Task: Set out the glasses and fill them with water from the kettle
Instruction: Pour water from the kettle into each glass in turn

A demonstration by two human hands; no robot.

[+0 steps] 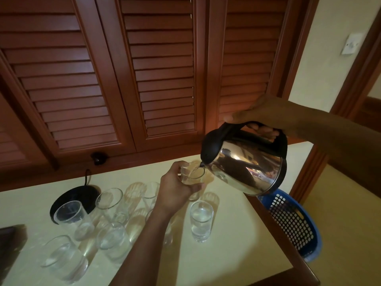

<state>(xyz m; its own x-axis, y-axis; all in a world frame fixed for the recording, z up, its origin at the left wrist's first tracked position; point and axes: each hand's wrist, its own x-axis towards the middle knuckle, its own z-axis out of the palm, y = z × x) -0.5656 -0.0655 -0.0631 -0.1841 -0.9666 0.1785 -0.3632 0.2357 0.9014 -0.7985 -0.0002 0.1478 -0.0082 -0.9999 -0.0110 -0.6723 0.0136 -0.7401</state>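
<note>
A dark object (10, 238) lies at the far left edge of the pale worktop (226, 261), cropped too much to identify. Next come clear glasses standing upright: a front-left glass (64, 259) nearest the camera and a second glass (72, 219) behind it, partly overlapping the round black kettle base (82, 195). A cord (87, 177) rises from the base toward the louvred wooden doors (160, 69). Further right stand a third glass (112, 205) and a fourth glass (113, 241); how much water these hold I cannot tell.

The left hand (175, 187) is raised above the worktop, fingers wrapped round the held glass (192, 174), which tilts toward the kettle. Just below it a filled glass (201, 220) stands on the worktop, water near its brim.

The steel kettle (247, 168) hangs in the air, tipped down to the left, spout at the held glass's rim. The right hand (268, 114) grips its black handle from above. Past the worktop's right edge sits a blue perforated basket (292, 223).
</note>
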